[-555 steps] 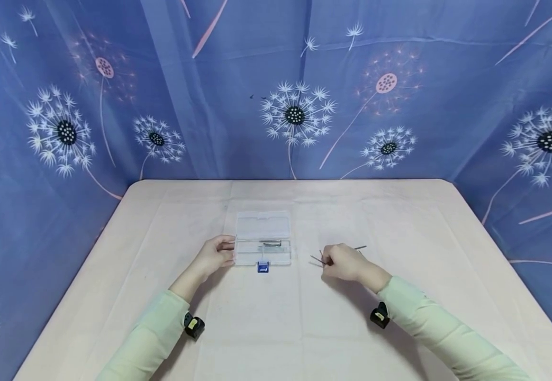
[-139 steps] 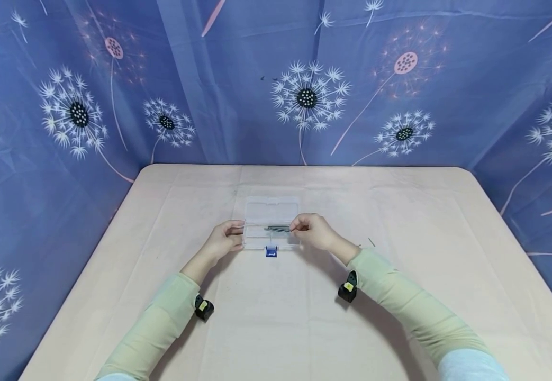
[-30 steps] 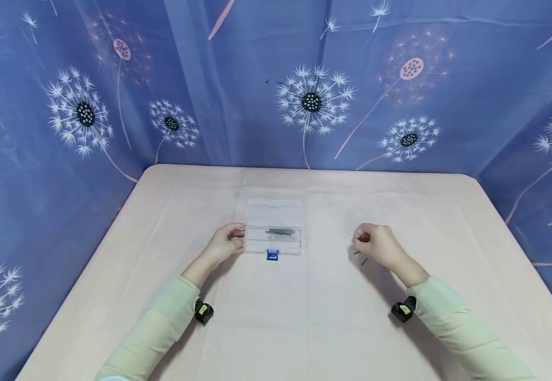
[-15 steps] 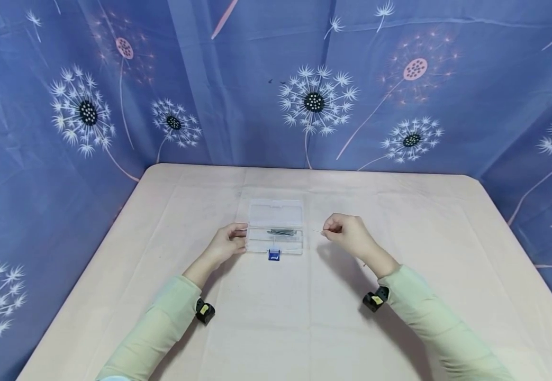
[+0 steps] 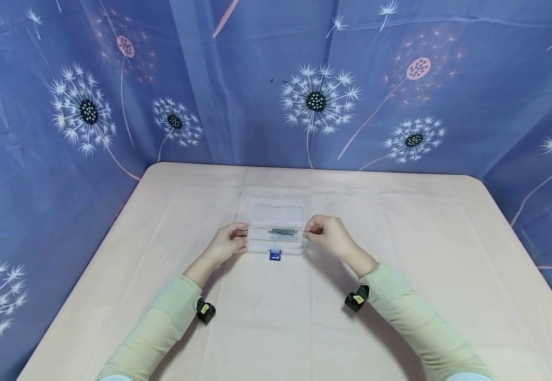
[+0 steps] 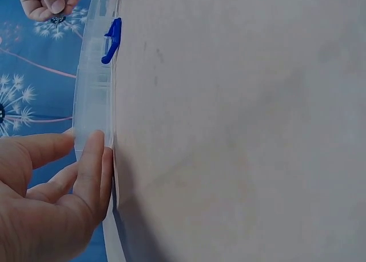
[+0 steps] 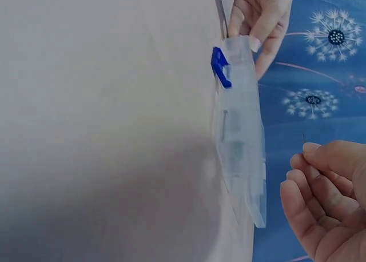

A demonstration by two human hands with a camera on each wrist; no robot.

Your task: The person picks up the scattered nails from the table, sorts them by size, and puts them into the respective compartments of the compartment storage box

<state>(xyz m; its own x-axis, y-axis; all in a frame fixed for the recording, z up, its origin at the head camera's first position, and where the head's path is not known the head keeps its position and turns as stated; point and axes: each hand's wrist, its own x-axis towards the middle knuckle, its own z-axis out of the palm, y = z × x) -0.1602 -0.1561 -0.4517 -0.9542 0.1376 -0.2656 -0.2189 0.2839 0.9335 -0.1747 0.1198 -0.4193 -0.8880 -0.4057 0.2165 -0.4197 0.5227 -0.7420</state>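
A clear plastic box [image 5: 276, 245] lies on the table with its lid [image 5: 277, 212] raised at the back and a blue latch [image 5: 274, 255] at the front. Several slim dark metal nails [image 5: 283, 232] lie side by side in its rear compartment. My left hand [image 5: 225, 242] holds the box's left end between thumb and fingers. At the right end, my right hand [image 5: 329, 235] pinches a thin nail [image 7: 303, 138] between thumb and forefinger. Only a fine tip of this nail shows above the fingertips in the right wrist view; its rest is hidden.
A pale pink cloth covers the table [image 5: 266, 317]. Behind it and along both sides hangs a blue curtain [image 5: 237, 95] with a dandelion print. A black wrist camera [image 5: 206, 310] is strapped to the left forearm, another to the right.
My right hand has moved left from the small nails on the table to the box's right end, carrying a thin nail. More nails lie in the box than earlier. The left hand stays put.
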